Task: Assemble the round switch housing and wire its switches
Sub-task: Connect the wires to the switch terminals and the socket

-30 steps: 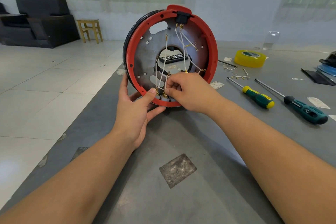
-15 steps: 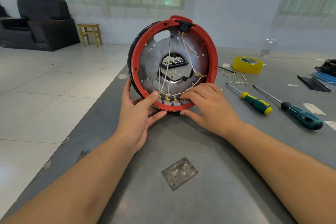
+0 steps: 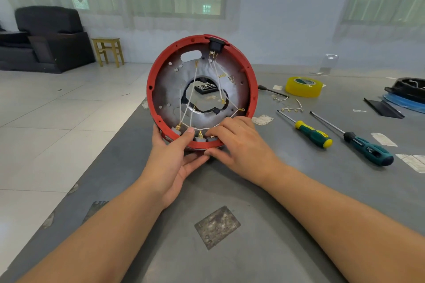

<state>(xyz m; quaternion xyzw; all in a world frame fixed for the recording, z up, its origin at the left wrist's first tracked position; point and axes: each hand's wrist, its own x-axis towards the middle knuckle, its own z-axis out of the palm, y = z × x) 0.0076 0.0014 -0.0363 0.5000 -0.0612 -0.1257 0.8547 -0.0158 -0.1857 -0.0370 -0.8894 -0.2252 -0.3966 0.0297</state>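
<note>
Round switch housing (image 3: 158, 76) stands on edge, near-upright, its lower rim resting on the grey table (image 3: 299, 190) near the table's left edge. Red outer ring, grey inner plate with a central opening. Black rocker switch (image 3: 215, 44) seated at the top of the ring; small grey switches (image 3: 198, 138) in a row along the bottom. Thin white wires (image 3: 195, 85) with brass terminals cross the plate between them.

Handling, as judged: rigid moulded shell, probably light, and prone to roll while balanced on its rim. The wires are slack and fine, the push-on terminals easy to bend or pull off. Best held by the red ring, away from the wiring.

Left hand (image 3: 171, 163) cups the lower-left rim, fingers behind it, thumb hooked over the front and pressing near the grey switches. Right hand (image 3: 239, 145) lies over the lower-right rim, fingers bent and close together, tips at the switch row, thumb under the ring against the table. Whether those tips pinch a terminal cannot be told; they hide it. Both forearms reach straight in from below.

Further right on the table: two screwdrivers (image 3: 315, 136), a yellow tape roll (image 3: 303, 87), spare wire pieces (image 3: 291, 109).
</note>
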